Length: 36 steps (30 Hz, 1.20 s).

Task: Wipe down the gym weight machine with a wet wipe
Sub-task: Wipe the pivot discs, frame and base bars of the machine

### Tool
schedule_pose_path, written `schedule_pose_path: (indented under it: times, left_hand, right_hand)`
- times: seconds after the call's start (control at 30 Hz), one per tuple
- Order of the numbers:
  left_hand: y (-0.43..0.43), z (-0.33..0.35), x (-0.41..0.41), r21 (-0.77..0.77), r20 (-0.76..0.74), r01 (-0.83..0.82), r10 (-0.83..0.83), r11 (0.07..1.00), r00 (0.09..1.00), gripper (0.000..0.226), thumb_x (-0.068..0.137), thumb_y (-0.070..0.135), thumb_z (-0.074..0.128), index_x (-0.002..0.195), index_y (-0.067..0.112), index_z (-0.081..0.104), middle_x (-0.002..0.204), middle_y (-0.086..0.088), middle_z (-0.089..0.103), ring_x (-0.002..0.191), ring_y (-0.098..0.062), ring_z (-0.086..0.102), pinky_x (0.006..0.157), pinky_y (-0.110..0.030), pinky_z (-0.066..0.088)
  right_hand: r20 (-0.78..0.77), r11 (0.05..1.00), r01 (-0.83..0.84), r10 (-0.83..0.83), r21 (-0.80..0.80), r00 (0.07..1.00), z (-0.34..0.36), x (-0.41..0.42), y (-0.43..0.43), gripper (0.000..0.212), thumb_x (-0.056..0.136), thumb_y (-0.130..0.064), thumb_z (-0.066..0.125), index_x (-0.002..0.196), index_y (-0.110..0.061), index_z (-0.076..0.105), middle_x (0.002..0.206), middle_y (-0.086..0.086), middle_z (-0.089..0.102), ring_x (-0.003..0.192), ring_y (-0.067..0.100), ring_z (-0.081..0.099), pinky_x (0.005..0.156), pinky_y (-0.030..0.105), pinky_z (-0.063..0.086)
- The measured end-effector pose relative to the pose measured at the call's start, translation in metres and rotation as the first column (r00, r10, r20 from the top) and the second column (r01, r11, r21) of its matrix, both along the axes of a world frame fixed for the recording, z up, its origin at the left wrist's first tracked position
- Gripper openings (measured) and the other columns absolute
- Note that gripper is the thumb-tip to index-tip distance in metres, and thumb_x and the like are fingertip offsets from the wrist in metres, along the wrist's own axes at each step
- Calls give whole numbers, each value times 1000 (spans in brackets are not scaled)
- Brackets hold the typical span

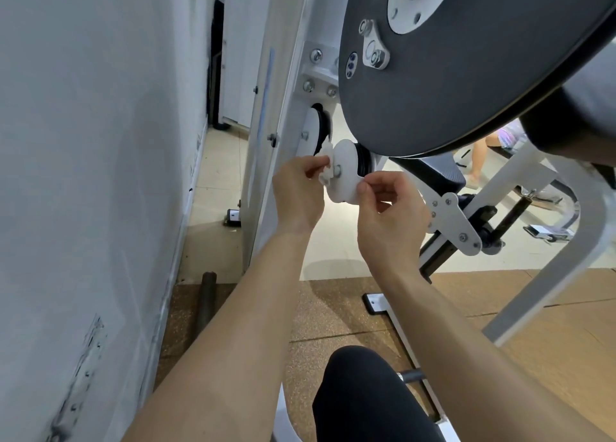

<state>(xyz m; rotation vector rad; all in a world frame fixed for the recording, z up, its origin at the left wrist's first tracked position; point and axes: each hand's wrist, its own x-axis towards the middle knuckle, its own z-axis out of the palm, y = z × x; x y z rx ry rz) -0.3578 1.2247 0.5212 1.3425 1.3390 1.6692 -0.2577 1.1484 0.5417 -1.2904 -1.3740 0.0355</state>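
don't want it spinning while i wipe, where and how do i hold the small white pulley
Probably the thin rim of the small white pulley on its right edge, pinched from the right, as the right hand does now. The flat face gives nothing to hold, the left hand works the wet wipe by the centre bolt, and the big dark disc crowds the top.

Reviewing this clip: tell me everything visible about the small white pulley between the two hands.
The small white pulley is a smooth round disc, seemingly painted metal, with a centre bolt and a black grooved wheel behind. It sits just below the large dark disc. The left hand presses a crumpled wet wipe against its face; the right hand pinches its right rim.
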Motion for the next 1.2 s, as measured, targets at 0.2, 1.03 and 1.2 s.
schedule_pose_path:
  times: [0.2, 1.03, 1.2]
  left_hand:
    - [-29, -17, 21, -60, 159, -28, 37, 998, 987, 21, 96, 11, 63, 112, 18, 76, 102, 9, 70, 94, -4, 63, 86, -15, 47]
    - [-74, -12, 2, -12, 224, 42, -38, 999, 974, 20, 94, 13, 67, 92, 32, 71, 93, 17, 71, 86, -10, 69, 81, -35, 61]
    - [-69, -16, 5, -49, 170, 56, -47, 997, 984, 19, 92, 12, 68, 91, 30, 72, 88, 22, 70, 78, 2, 65, 78, -29, 59]
  right_hand:
    - [5, 1000, -4, 4, -7, 1000, -8, 4, 0, 12, 94, -8, 63, 94, -19, 66, 87, -13, 65, 83, 4, 61, 71, 15, 50]
    - [-36, 980, 69, -63, 185, 997, -26, 12, 8, 6, 93, -15, 72, 97, -13, 75, 93, -6, 62, 84, 3, 62, 71, 12, 51]
    - [-20, 989, 55, -53, 136, 998, -28, 11, 4, 3, 91, -15, 74, 94, -15, 74, 87, -5, 68, 80, 2, 62, 69, 8, 46]
